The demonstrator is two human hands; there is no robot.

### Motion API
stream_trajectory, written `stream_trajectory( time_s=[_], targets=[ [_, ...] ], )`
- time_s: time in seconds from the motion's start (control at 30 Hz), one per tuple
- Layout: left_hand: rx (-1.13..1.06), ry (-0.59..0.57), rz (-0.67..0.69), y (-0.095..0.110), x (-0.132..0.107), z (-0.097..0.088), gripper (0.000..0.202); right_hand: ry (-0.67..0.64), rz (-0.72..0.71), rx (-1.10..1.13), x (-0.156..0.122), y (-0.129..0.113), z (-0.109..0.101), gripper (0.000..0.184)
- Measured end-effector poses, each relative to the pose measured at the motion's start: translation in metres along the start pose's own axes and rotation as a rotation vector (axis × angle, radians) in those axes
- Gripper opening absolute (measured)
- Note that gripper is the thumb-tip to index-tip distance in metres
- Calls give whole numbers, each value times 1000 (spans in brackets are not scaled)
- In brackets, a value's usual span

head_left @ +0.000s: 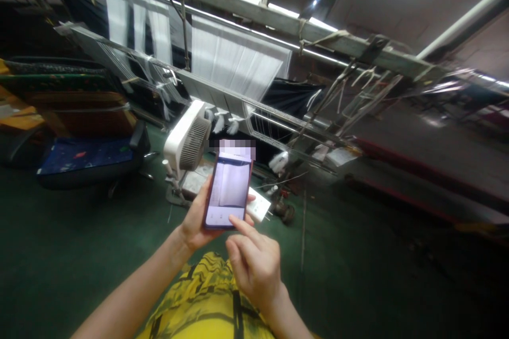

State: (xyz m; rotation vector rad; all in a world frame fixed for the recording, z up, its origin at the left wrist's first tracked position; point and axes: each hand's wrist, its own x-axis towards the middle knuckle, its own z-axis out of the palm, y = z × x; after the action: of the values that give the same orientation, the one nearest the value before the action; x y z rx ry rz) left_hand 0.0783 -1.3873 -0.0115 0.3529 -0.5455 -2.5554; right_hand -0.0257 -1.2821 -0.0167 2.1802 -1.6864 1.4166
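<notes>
Here's the action: the left hand (194, 217) has a smartphone (228, 190) in a firm grip, clamped with the thumb up the left edge and the fingertips curling round past the right edge, and the phone is held up in front of the person, out over the lap, its screen tilted back toward the head camera! Right alongside comes the right hand (254, 270), its grip apart and holding nothing, the other fingers loosely curled and the index finger (242, 230) stretched toward the bottom of the screen. Does the tip touch the glass? From this angle, I can't tell! The screen shows a pale, cloth-like picture. Below the hands, there's a yellow patterned shirt (207, 296), and beyond the phone, a white box fan (186, 143) with a grey grille stands on the green floor (79, 243). A white rectangular plate (259, 205) shows just past the phone's right edge, near a dark metal fitting (283, 212). Further out, white warp threads (234, 61) stretch across a loom under a steel beam (254, 16), and a chair with a blue seat (85, 159) sits off to the left!
</notes>
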Motion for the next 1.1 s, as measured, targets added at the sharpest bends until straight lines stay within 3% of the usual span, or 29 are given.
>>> stream_trajectory(
  time_s=[0.43,0.8,1.1],
  targets=[
    [25,11,31,2,2,-2,68,48,-11,38,2,0,-2,11],
    [17,69,13,0,-1,0,66,-74,26,-6,12,-2,2,18],
    [-38,16,22,1,-2,-2,63,51,-57,46,5,-4,-4,11]
  ],
)
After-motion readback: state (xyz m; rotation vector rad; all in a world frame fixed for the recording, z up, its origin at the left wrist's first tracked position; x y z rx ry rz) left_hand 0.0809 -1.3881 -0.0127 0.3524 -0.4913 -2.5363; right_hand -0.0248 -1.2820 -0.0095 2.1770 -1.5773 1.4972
